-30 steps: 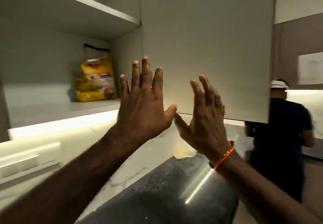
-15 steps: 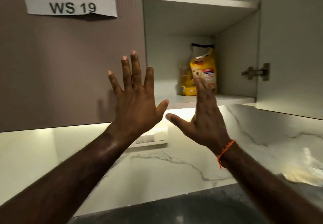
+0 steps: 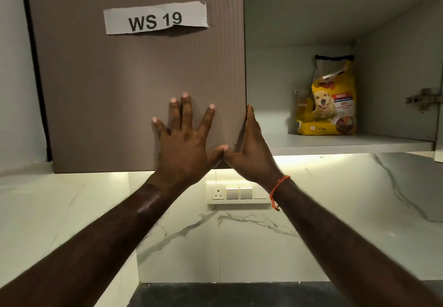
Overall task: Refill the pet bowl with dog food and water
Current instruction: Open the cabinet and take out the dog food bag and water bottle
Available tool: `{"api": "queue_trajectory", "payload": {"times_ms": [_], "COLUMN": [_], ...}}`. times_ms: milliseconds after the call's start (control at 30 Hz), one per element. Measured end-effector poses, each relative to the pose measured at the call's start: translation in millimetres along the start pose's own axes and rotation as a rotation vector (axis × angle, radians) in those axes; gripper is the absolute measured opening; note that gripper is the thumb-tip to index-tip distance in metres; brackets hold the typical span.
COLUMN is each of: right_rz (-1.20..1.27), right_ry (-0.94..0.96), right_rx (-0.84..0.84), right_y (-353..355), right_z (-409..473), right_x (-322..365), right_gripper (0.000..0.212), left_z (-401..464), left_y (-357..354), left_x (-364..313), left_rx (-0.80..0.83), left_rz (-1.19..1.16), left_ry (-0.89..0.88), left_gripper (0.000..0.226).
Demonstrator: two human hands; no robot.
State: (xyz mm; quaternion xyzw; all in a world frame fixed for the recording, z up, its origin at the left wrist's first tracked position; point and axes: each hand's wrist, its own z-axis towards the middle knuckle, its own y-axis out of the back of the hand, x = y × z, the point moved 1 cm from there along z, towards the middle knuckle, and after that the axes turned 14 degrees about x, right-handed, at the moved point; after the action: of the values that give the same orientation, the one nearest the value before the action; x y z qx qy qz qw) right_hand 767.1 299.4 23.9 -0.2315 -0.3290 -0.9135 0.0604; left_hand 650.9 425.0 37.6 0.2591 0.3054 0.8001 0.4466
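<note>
1. The left hand [image 3: 184, 148] is raised in front of the closed brown cabinet door [image 3: 134, 86], palm toward it, with all fingers spread wide and holding nothing.
2. The right hand [image 3: 251, 153] is turned edge-on just beside the door's right edge, fingers straight and together, pointing up; it is also empty, and whether it touches the door edge cannot be told.
3. The two thumbs meet tip to tip near the lower right corner of the door.
4. An orange thread bracelet [image 3: 275, 190] circles the right wrist.
5. A torn paper label [image 3: 155, 17] reading "WS 19" is stuck high on the door.
6. To the right of the door the cabinet stands open, showing a pale lower shelf [image 3: 347, 142] and another shelf above it.
7. The dog food bag [image 3: 332, 98], yellow with a picture of a dog and its top opened and crumpled, stands upright toward the back of the lower shelf, well apart from both hands.
8. A metal hinge [image 3: 423, 99] shows on the cabinet's right wall.
9. Below the cabinet, a lit white marble backsplash [image 3: 335, 210] carries a socket and switch panel [image 3: 237, 194] between the two forearms.
10. A dark countertop [image 3: 227, 294] edge shows at the bottom of the view.
</note>
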Motion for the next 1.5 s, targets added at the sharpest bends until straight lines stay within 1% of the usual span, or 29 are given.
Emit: {"api": "queue_trajectory", "payload": {"times_ms": [133,267,333,400,467,567,700,733,833,900,967,1033,1067,1133,1167,1200,1233,1267,1300,1333,1433,1500], "right_rz": [0.039,0.104,0.146,0.174,0.204,0.328,0.492,0.519,0.621,0.63,0.614,0.614,0.614,0.574,0.545,0.513,0.478,0.441,0.407,0.37,0.213,0.112], "right_ry": [0.01,0.024,0.012,0.033,0.103,0.274,0.528,0.581,0.708,0.747,0.786,0.843,0.866,0.878,0.877,0.876,0.878,0.883,0.894,0.903,0.925,0.946], "right_rx": [0.027,0.1,0.079,-0.005,-0.071,-0.09,-0.009,0.013,0.081,0.141,0.147,0.155,0.169,0.203,0.217,0.224,0.22,0.207,0.193,0.184,0.203,0.237], "right_y": [4.4,17.9,25.0,30.7,34.5,32.8,22.8,17.9,-2.8,-23.5,-44.8,-66.8,-77.8,-97.4,-107.1,-116.9,-126.9,-136.1,-144.8,-152.7,-175.2,-192.6], "right_z": [2.8,-5.0,-12.5,-18.1,-24.6,-39.8,-61.9,-65.6,-71.6,-68.8,-65.1,-63.4,-62.7,-61.4,-60.8,-60.4,-60.0,-59.7,-59.7,-59.9,-58.7,-56.7], "right_x": [-5.4,6.4,17.2,31.9,51.2,87.1,136.1,147.0,173.0,190.3,209.4,230.6,241.5,262.6,273.2,283.6,293.1,300.4,308.4,315.5,332.1,341.3], "right_gripper": [0.119,0.105,0.099,0.086,0.069,0.051,0.025,0.029,0.068,0.079,0.079,0.072,0.071,0.069,0.068,0.068,0.067,0.067,0.067,0.067,0.068,0.069], "left_z": [-4.2,-15.2,-24.7,-35.4,-46.6,-62.8,-86.0,-93.8,-118.6,-134.0,-148.2,-167.3,-177.7,-196.6,-204.3,-211.3,-217.4,-223.5,-230.5,-237.4,-254.5,-263.4], "left_y": [8.3,16.3,20.3,28.1,40.0,69.1,115.5,125.7,151.6,167.0,183.0,201.6,212.5,235.8,247.0,257.5,267.5,273.8,280.6,287.2,296.2,293.4], "left_x": [2.6,4.3,4.7,7.5,13.5,25.0,42.3,48.1,67.3,83.6,98.0,113.0,119.7,130.7,137.5,144.8,152.7,162.4,171.6,178.4,196.5,211.9], "left_rx": [0.078,0.14,0.114,0.021,-0.078,-0.171,-0.218,-0.229,-0.264,-0.263,-0.222,-0.177,-0.161,-0.111,-0.085,-0.077,-0.101,-0.143,-0.185,-0.233,-0.354,-0.428], "left_rz": [-0.004,-0.081,-0.136,-0.178,-0.21,-0.276,-0.363,-0.38,-0.458,-0.525,-0.655,-0.835,-0.923,-1.02,-1.003,-0.947,-0.874,-0.814,-0.77,-0.737,-0.617,-0.581], "left_ry": [-0.017,-0.02,-0.016,-0.023,-0.036,-0.041,-0.035,-0.044,-0.087,-0.111,-0.14,-0.151,-0.133,-0.056,-0.024,0.003,0.048,0.097,0.136,0.176,0.259,0.304], "left_gripper": [0.097,0.094,0.089,0.085,0.084,0.089,0.096,0.096,0.097,0.099,0.105,0.106,0.107,0.118,0.12,0.107,0.084,0.055,0.037,0.041,0.07,0.081]}}
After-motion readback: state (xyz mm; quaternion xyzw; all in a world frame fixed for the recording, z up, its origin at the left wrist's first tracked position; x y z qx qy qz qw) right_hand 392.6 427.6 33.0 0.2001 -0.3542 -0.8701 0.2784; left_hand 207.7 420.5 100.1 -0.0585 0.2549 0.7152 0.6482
